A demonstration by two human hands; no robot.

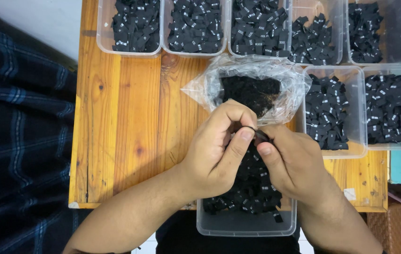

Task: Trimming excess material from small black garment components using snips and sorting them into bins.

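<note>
both hands, left hand and right hand, grip one black label over the near bin's edge.

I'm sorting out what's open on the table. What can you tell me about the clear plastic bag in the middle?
The clear plastic bag is thin, crinkled film, open with its mouth towards the hands. It lies slumped on the wooden table, holding a dark pile of black pieces. Its right side presses against a clear plastic tub of black tags. Neither hand touches it.
</note>
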